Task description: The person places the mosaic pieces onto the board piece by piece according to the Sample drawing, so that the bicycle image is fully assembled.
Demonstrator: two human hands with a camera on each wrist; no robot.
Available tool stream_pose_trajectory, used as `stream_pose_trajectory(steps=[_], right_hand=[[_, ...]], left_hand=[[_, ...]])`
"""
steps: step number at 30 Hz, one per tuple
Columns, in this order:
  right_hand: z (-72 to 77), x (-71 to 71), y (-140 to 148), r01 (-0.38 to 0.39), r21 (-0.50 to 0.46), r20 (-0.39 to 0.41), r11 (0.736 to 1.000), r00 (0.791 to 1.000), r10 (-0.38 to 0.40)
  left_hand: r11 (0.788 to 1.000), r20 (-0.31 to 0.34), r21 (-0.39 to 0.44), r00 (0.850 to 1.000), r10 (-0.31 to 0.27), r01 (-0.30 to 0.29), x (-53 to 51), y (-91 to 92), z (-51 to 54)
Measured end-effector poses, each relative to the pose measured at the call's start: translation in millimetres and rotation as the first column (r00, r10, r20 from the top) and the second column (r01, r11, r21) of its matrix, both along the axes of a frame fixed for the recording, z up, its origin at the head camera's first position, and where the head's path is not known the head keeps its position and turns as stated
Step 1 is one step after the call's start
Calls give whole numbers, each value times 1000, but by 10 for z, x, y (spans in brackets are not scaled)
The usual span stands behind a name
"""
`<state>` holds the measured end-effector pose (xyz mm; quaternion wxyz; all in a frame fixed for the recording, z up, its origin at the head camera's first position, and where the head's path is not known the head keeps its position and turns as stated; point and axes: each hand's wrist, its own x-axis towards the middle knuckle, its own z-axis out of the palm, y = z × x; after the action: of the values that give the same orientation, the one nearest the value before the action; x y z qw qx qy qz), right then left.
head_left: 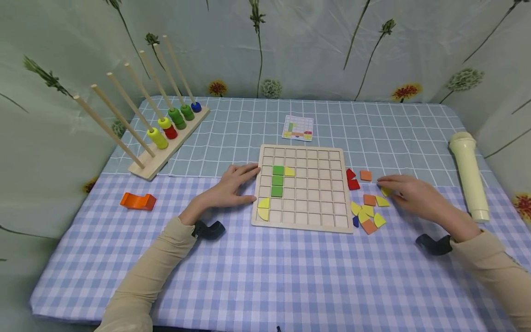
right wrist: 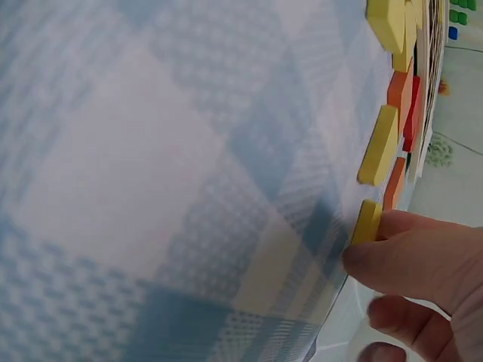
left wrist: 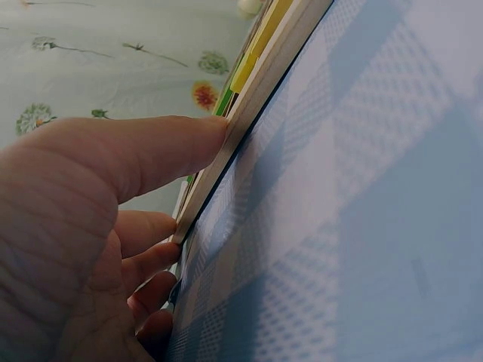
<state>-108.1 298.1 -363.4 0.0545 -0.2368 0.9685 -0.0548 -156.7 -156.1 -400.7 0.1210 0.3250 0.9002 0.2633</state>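
My left hand (head_left: 230, 188) rests at the left edge of a wooden grid board (head_left: 308, 206), its thumb and fingertips touching the rim in the left wrist view. On the board, several green squares (head_left: 277, 180) form a column, with a yellow quarter-circle (head_left: 289, 171) beside the top one. Two more yellow pieces (head_left: 263, 209) sit at the lower left. Right of the board, my right hand (head_left: 416, 197) pinches a yellow quarter-circle piece (right wrist: 367, 222) between thumb and forefinger, low over the cloth. Loose yellow pieces (head_left: 382, 201), orange squares (head_left: 366, 175), red pieces (head_left: 353, 184) and a blue piece (head_left: 356, 222) lie nearby.
A small pattern card (head_left: 297, 127) lies behind the board. At the left back stands a wooden peg rack (head_left: 148, 170) with colored rings; an orange block (head_left: 138, 201) lies before it. A cream cylinder (head_left: 469, 177) lies at the far right of the checked tablecloth (head_left: 257, 276).
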Motion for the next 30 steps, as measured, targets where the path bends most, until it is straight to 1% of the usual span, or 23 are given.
stream_pose_trajectory(steps=[3,6,8,11,15,18,23,28,30], right_hand=[[-13,-4,21,-10,3,-32,1000,999,10],[-21,2,50,-45,-3,-98,999,994,44],[-29,6,62,-61,-2,-126,998,990,61],[-38,15,65,-60,-11,-142,998,988,58],[-54,24,48,-10,-43,-125,999,992,5],[-63,34,24,44,-66,-109,997,993,-51],[-47,60,-37,127,-83,-96,988,986,-134],[4,102,-153,144,-126,-144,982,976,-161],[26,115,-215,152,-153,-150,976,973,-175]], left_hand=[[1000,-2,2,1000,-1,1,2,1,2],[1000,-5,4,1000,-2,2,9,3,2],[1000,-4,5,1000,-1,1,11,0,0],[1000,-1,6,1000,0,0,15,1,5],[1000,7,7,1000,3,-3,11,2,8],[1000,5,5,1000,2,-2,7,0,-1],[1000,-7,9,1000,-7,7,12,5,-7],[1000,-9,11,1000,-11,11,10,3,-7],[1000,-5,12,1000,-9,9,2,1,-7]])
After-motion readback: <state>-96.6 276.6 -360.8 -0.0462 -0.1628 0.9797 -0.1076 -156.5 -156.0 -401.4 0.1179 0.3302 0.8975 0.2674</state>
